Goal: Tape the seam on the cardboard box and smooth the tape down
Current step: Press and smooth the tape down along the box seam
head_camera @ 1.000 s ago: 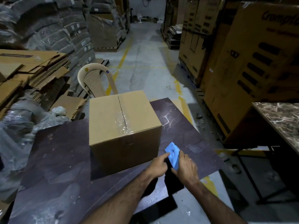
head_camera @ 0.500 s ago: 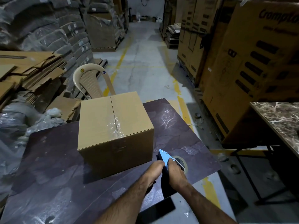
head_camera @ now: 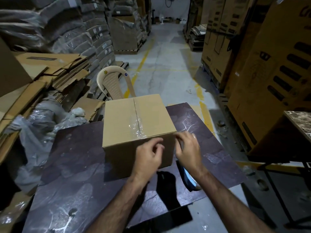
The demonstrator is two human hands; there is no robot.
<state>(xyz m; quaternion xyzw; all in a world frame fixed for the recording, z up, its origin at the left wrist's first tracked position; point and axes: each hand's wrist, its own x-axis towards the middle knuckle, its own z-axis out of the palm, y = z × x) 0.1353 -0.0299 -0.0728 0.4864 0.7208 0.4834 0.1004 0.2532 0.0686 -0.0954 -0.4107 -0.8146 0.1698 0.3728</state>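
Sitting closed, cardboard box (head_camera: 121, 118), crinkled clear tape (head_camera: 136, 128) on seam (head_camera: 135, 105)

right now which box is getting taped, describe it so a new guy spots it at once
Find the dark marbled table; the cardboard box stands on its far half. Unlike the tall printed cartons on the right and the flattened cardboard on the left, it is small, plain and has crinkled clear tape on its top seam.

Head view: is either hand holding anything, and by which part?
Nothing visibly. Left hand and right hand hover, fingers loosely curled, by the box; the tape dispenser lies on the table, unheld.
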